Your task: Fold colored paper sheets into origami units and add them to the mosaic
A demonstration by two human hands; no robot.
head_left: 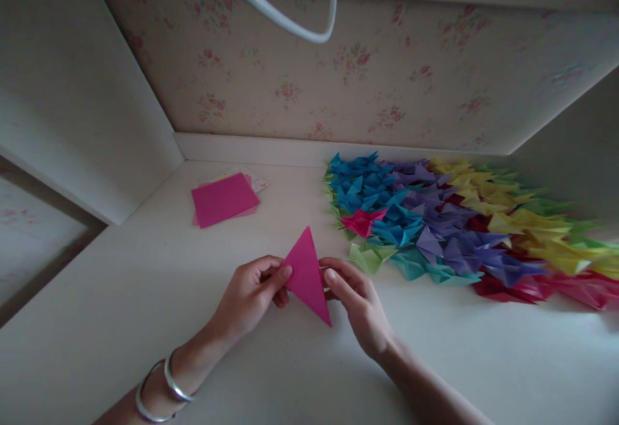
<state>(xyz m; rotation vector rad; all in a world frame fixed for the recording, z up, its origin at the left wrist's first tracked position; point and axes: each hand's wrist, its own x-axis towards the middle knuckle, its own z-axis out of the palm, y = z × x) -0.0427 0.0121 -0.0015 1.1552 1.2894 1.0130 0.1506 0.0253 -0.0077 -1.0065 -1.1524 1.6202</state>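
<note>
Evidently, the item under inspection is a pink paper triangle (pixel 307 273), located between the two hands, over the bench (pixel 159 283); whether its near corner touches the surface cannot be determined. The left hand (pixel 256 288) grasps it, thumb on the upper face and fingers beneath, at the corner on that side. This hold presumably steadies the paper while leaving the long side accessible to the other hand. The right hand (pixel 358 302) is curled with its thumb and fingertips at that long side; whether they pinch the paper or merely rest against it cannot be told. As to orientation, the long axis runs from a far point to a near point, the near end slanting toward the right hand, and the blunter corner points left, under the left thumb. A loose stack of flat paper sheets (pixel 225 200) lies beyond the left hand, apparently so placed for easy reach. Folded paper pieces (pixel 438 209) mass on the right, grouped largely by colour, probably for order; one pink folded piece (pixel 362 222) sits among the blue ones, near the right hand.
</note>
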